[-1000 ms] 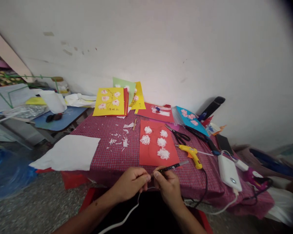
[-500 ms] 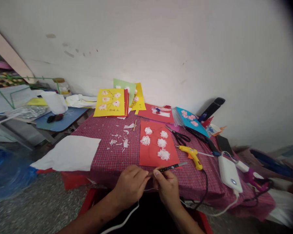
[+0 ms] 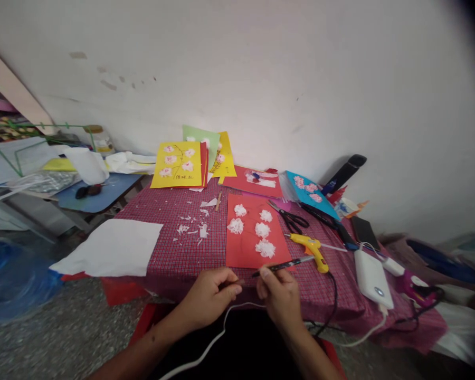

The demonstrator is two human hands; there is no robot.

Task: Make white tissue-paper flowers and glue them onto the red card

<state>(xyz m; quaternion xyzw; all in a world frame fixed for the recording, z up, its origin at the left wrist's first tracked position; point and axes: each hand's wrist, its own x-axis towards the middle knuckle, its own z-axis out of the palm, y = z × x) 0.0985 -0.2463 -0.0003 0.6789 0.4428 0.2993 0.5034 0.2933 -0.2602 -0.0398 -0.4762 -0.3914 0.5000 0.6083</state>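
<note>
My right hand (image 3: 280,293) is closed round a slim pen (image 3: 287,265) with a dark, speckled barrel and a greyish end. Its dark tip points left, and the other end reaches right toward the yellow glue gun (image 3: 311,248). In my left hand (image 3: 211,295), thumb and fingers pinch a small brown piece (image 3: 240,282) whose kind I cannot make out. A gap separates the two hands at the table's front edge. Just beyond them lies a red card (image 3: 243,256) bearing several white crumpled-paper flowers and faint lines.
Black scissors (image 3: 295,219) lie right of the card, and a white power bank (image 3: 374,279) sits farther right. Paper scraps (image 3: 203,230) and a white sheet (image 3: 114,245) are on the left. Flower cards (image 3: 178,166) lean at the back wall. A white cable (image 3: 221,332) crosses my lap.
My hands have drawn apart: the right moved slightly right with the pen, the left slightly left with the brown piece. The pen's dark tip now shows.
</note>
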